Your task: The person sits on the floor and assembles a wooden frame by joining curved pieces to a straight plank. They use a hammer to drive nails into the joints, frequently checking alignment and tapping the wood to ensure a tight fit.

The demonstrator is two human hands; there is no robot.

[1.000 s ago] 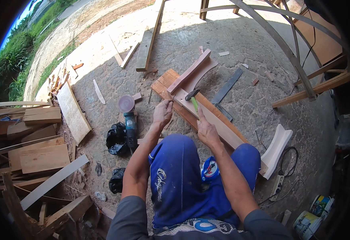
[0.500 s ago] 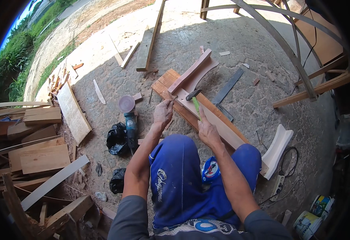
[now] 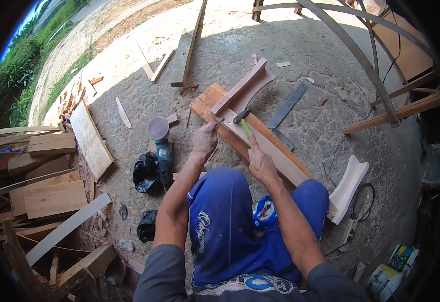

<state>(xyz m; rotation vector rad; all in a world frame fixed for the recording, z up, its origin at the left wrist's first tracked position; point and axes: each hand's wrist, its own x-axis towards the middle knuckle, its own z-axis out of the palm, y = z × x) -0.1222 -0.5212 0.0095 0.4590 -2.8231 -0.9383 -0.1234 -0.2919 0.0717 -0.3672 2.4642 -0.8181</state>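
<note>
My right hand (image 3: 261,163) is wrapped round the green handle of a hammer (image 3: 246,130). Its dark head is over the pale wooden rail (image 3: 275,157), close to where the rail meets a curved wooden crosspiece (image 3: 243,90). Beside that joint my left hand (image 3: 205,139) is closed, fingertips pinched at the rail's edge; whatever they hold is too small to make out. Rail and crosspiece rest on a thick orange-brown board (image 3: 204,104), lying slantwise on the floor in front of my knees.
An angle grinder (image 3: 164,160) lies to the left beside black plastic bags (image 3: 145,173). Offcuts and planks (image 3: 56,199) are piled at far left. On the right are another curved wooden piece (image 3: 348,189), a power strip (image 3: 349,232) and a curved wooden frame (image 3: 366,65). A blue container (image 3: 264,211) sits between my legs.
The hammer head has shifted slightly up and left over the rail. My left hand stays pinched beside the joint, and the wooden pieces lie much as before.
</note>
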